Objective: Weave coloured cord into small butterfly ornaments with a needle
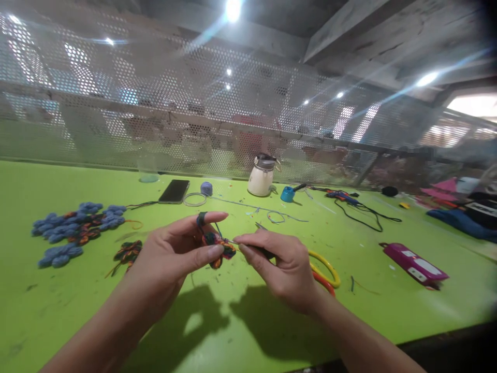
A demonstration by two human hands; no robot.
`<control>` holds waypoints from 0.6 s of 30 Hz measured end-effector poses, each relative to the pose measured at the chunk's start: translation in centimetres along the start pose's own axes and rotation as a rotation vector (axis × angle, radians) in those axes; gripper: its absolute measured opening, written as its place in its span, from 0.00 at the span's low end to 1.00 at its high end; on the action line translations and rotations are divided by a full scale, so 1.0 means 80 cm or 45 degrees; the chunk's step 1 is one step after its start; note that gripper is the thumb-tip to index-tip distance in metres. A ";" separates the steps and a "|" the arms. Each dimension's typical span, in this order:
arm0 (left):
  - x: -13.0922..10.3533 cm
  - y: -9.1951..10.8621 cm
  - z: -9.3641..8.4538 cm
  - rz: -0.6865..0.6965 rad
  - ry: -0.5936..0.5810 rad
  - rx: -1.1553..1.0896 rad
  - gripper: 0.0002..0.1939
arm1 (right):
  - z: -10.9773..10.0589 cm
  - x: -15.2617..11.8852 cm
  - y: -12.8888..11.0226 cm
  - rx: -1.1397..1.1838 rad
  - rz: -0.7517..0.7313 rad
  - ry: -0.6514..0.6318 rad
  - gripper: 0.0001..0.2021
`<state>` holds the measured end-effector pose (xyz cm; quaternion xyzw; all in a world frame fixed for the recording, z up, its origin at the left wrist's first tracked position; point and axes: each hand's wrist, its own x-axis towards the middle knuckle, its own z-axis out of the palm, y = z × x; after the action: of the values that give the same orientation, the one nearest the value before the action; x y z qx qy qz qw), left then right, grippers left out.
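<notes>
My left hand (166, 254) pinches a small dark multicoloured crochet piece (218, 249) between thumb and fingers. Dark yarn (201, 219) loops round its raised index finger and runs down to the piece. In my right hand (285, 264) is a crochet hook (233, 242), gripped like a pen, its tip at the top of the work. Partly hidden behind that hand lie scissors (330, 268) with yellow and red handles. A finished-looking dark and orange crochet flower (129, 252) rests just beyond my left wrist.
Blue crochet flowers (58, 228) lie on the green table (186, 331) at left. Along the back stand a phone (174, 191), a yarn ball (206, 188), a white bottle (261, 178) and a blue pot (287, 194). A glue gun (341, 196) and a purple case (413, 263) lie right.
</notes>
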<state>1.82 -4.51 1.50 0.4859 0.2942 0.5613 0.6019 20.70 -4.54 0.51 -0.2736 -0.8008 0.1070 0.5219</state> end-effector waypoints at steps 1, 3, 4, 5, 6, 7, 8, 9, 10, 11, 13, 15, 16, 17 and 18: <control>0.000 0.000 0.000 0.005 0.000 0.006 0.19 | 0.000 0.000 -0.001 0.002 0.009 -0.003 0.07; -0.001 0.000 -0.002 0.011 -0.014 0.014 0.19 | 0.000 0.000 -0.004 0.007 0.026 -0.012 0.07; -0.001 0.000 -0.002 0.011 -0.019 0.016 0.19 | 0.000 0.000 -0.005 0.011 0.032 -0.016 0.07; -0.001 -0.001 -0.003 0.012 -0.020 0.017 0.19 | 0.000 0.000 -0.006 0.013 0.039 -0.018 0.07; -0.001 -0.001 -0.003 0.014 -0.021 0.016 0.19 | 0.000 0.000 -0.007 0.015 0.042 -0.019 0.07; -0.001 -0.001 -0.003 0.017 -0.022 0.012 0.20 | 0.000 0.000 -0.007 0.014 0.045 -0.018 0.07; -0.001 -0.002 -0.003 0.020 -0.021 0.008 0.20 | 0.000 0.000 -0.008 0.013 0.045 -0.015 0.07; 0.000 -0.002 -0.002 0.021 -0.018 0.006 0.20 | 0.000 0.000 -0.008 0.009 0.047 -0.010 0.07; 0.000 -0.002 -0.002 0.019 -0.016 0.004 0.20 | 0.000 0.000 -0.007 0.004 0.046 -0.008 0.07; 0.000 -0.001 -0.002 0.016 -0.014 0.004 0.20 | -0.001 0.000 -0.007 0.000 0.045 -0.006 0.07; 0.000 -0.001 -0.001 0.011 -0.010 0.003 0.19 | -0.001 0.000 -0.006 -0.008 0.047 -0.008 0.07; 0.000 0.000 -0.001 0.008 -0.007 0.004 0.19 | -0.001 0.000 -0.006 -0.013 0.046 -0.013 0.07; 0.000 0.000 -0.001 0.006 -0.005 0.003 0.19 | -0.001 0.000 -0.005 -0.012 0.041 -0.014 0.07; 0.000 0.000 -0.002 0.002 -0.003 0.003 0.19 | -0.001 0.000 -0.005 -0.011 0.038 -0.018 0.07; 0.000 0.001 -0.002 -0.001 -0.004 0.000 0.19 | -0.001 0.000 -0.005 -0.011 0.035 -0.023 0.07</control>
<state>1.66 -4.51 1.48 0.4866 0.2934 0.5602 0.6027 20.65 -4.88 0.69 -0.2859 -0.8020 0.1133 0.5120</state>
